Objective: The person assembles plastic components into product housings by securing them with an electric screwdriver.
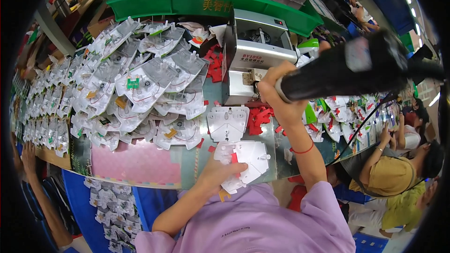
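My left hand (216,172) is closed on a white plastic housing (255,158) near the table's front edge, its thumb by a red plastic piece (235,158) on it. An orange tab (224,196) hangs below the housing. My right hand (282,97) wraps round the end of a black electric screwdriver (337,70). That hand is beside a silver screw feeder (260,49); the screwdriver's tip is hidden. Another white plastic plate (228,122) lies on the table between the feeder and the held housing.
Clear plastic housings (145,84) with wires and small boards are heaped at the left. Red plastic pieces (258,119) lie beside the feeder. A green tray (178,2) stands behind. White, red and green parts (344,112) cover the right side, where people (391,173) sit.
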Available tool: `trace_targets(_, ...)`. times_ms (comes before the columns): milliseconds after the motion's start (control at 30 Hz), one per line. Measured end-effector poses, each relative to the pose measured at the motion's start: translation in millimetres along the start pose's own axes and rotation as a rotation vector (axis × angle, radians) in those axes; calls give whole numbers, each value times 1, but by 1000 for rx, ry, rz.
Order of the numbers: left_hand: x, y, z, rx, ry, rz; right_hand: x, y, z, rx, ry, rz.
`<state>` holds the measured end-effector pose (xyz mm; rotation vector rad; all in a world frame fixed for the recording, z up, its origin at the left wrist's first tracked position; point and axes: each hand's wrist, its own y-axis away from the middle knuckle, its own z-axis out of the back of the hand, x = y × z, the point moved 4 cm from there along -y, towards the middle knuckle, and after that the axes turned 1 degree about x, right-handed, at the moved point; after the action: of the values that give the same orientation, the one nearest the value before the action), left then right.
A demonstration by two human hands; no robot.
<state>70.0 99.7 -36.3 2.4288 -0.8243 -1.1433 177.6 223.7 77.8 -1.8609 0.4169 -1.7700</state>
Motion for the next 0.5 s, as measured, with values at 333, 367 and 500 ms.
trace_targets(333, 4, -4, -4, 37, -36, 5, -13, -7, 14, -33, -67, 128)
trace_targets(367, 3, -4, -5, 44, -39, 0, -19, -7, 14, -34, -44, 67)
trace_targets(500, 4, -3, -2, 30, -23, -8, -17, -2, 5, -46, -68, -99)
